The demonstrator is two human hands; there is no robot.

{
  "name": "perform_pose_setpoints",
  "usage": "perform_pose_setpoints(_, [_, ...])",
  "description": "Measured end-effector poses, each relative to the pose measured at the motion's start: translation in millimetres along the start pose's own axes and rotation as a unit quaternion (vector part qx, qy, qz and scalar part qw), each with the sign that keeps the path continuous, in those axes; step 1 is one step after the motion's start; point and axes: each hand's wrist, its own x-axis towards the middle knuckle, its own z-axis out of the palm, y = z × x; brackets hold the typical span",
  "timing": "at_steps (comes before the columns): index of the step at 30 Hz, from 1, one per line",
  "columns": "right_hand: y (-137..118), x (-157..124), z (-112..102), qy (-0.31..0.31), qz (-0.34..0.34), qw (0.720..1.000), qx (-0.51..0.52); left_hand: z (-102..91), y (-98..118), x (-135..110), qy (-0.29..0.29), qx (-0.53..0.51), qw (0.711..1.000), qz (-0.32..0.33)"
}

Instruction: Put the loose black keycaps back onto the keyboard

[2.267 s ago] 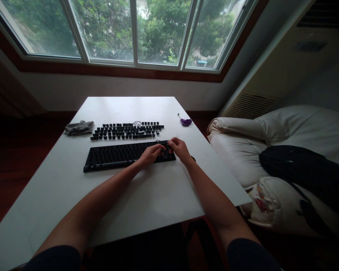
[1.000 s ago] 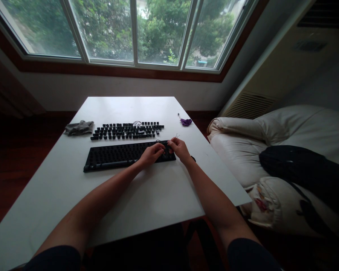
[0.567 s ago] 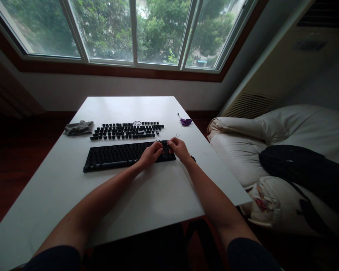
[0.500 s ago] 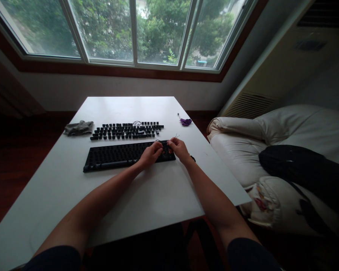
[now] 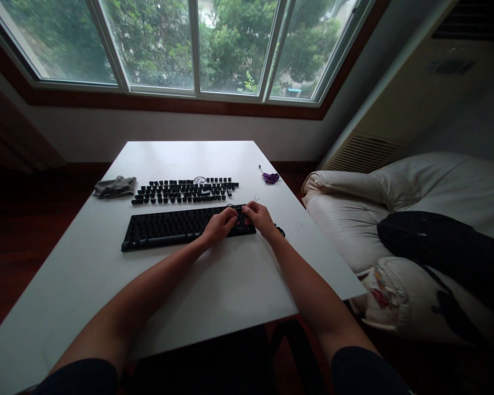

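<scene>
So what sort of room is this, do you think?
Probably a living area in a home: there's a padded cream sofa, a wide window, and a white table with a keyboard on it.

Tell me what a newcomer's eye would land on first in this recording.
Probably the rows of loose black keycaps, standing out against the white table. Next, the black keyboard on their near side, with the left grip and right grip toward its right end and a thin wire-like piece poking from the right grip. A purple item adds colour near the table's right edge.
</scene>
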Motion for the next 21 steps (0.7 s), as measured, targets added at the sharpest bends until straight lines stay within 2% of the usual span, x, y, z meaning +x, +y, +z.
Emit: perform_pose_setpoints(21, [1.3, -0.6, -0.2, -0.006, -0.016, 1.000, -0.008, 2.4, -0.3, -0.3, -0.012, 0.002, 1.000, 0.013])
